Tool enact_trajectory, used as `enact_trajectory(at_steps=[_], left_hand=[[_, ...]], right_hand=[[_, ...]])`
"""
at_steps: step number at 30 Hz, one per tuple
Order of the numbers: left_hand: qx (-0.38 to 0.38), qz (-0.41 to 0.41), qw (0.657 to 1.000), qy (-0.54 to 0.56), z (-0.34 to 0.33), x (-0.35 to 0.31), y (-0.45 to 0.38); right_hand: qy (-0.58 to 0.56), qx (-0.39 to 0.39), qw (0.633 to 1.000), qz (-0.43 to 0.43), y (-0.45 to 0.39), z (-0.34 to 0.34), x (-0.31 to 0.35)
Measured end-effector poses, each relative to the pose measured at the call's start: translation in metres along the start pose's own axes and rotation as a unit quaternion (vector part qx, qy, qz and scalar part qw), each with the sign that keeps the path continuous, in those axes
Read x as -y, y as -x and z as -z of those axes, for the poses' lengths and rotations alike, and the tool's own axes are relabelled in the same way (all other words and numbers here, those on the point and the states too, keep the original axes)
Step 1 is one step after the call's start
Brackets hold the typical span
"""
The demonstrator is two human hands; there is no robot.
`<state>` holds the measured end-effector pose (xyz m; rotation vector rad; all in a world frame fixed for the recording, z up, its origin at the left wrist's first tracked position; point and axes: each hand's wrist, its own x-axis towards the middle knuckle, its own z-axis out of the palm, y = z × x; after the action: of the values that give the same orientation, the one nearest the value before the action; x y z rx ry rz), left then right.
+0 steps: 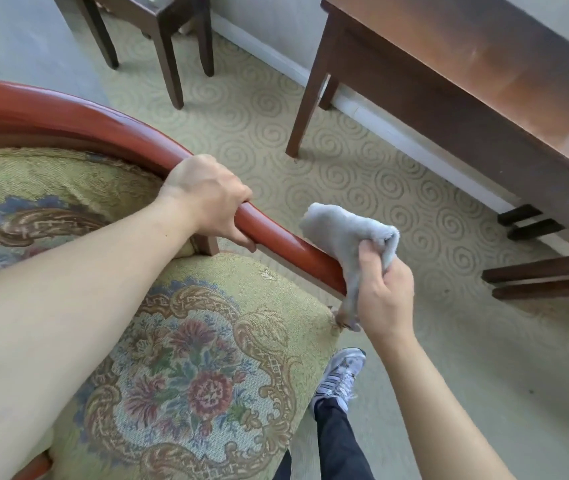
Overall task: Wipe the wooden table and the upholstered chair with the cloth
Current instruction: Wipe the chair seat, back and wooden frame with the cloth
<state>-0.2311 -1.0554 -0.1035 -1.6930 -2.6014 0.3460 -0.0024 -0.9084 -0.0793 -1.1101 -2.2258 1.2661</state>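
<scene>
Left hand [206, 199] and right hand [385, 292] both clenched.

Just one head cam, wide-angle, looking down and forward from standing height. It sits close over the chair's red armrest [276, 242] and floral seat [186, 368], with swirl-patterned carpet [362, 174] and wooden table [466, 64] farther ahead.

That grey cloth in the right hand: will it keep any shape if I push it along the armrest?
Probably not: the cloth droops over the armrest and bunches in the right hand, so it looks floppy, light, and likely to slide on glossy wood.
</scene>
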Motion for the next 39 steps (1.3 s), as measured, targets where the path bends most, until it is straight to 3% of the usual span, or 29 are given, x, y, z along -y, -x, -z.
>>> enact_trajectory(at_steps=[3, 6, 10, 12, 16, 18, 20, 23, 26, 29, 32, 36, 39], left_hand=[[-0.019, -0.002, 1.000, 0.003, -0.004, 0.000, 0.000], [-0.029, 0.003, 1.000, 0.008, -0.006, -0.001, -0.001], [-0.035, 0.010, 0.999, 0.011, -0.006, 0.000, -0.002], [-0.039, 0.010, 0.999, 0.009, -0.009, 0.000, -0.001], [-0.043, 0.013, 0.999, 0.008, -0.012, 0.000, -0.002], [-0.061, 0.006, 0.998, 0.020, -0.016, 0.000, -0.001], [-0.077, 0.001, 0.997, 0.028, -0.018, 0.002, -0.001], [-0.080, 0.000, 0.996, 0.027, -0.015, -0.002, -0.001], [-0.076, 0.011, 0.997, 0.031, -0.014, 0.000, 0.000], [-0.085, 0.007, 0.995, 0.044, -0.017, 0.001, -0.001], [-0.098, -0.001, 0.995, 0.035, -0.018, 0.002, -0.001], [-0.099, -0.007, 0.995, 0.027, -0.018, 0.002, -0.002], [-0.087, -0.002, 0.996, 0.015, -0.018, 0.000, -0.001]], right_hand=[[0.003, -0.092, 0.995, -0.039, 0.002, 0.036, -0.016], [0.131, -0.153, 0.979, -0.010, 0.018, 0.058, -0.036], [0.183, -0.035, 0.982, 0.040, 0.050, 0.021, -0.063], [0.194, -0.032, 0.977, 0.083, 0.060, -0.010, -0.065], [0.297, 0.046, 0.930, 0.211, 0.053, -0.080, -0.033], [0.303, 0.074, 0.922, 0.230, 0.043, -0.111, -0.010], [0.312, 0.090, 0.917, 0.233, 0.032, -0.120, 0.000], [0.364, 0.108, 0.884, 0.273, 0.025, -0.082, -0.018], [0.347, 0.052, 0.906, 0.237, 0.029, -0.029, -0.050], [0.243, -0.019, 0.964, 0.110, 0.046, 0.015, -0.083], [0.166, -0.084, 0.982, 0.019, 0.052, 0.015, -0.091], [0.225, -0.112, 0.966, 0.066, 0.045, -0.037, -0.060], [0.303, -0.039, 0.945, 0.119, 0.038, -0.082, -0.026]])
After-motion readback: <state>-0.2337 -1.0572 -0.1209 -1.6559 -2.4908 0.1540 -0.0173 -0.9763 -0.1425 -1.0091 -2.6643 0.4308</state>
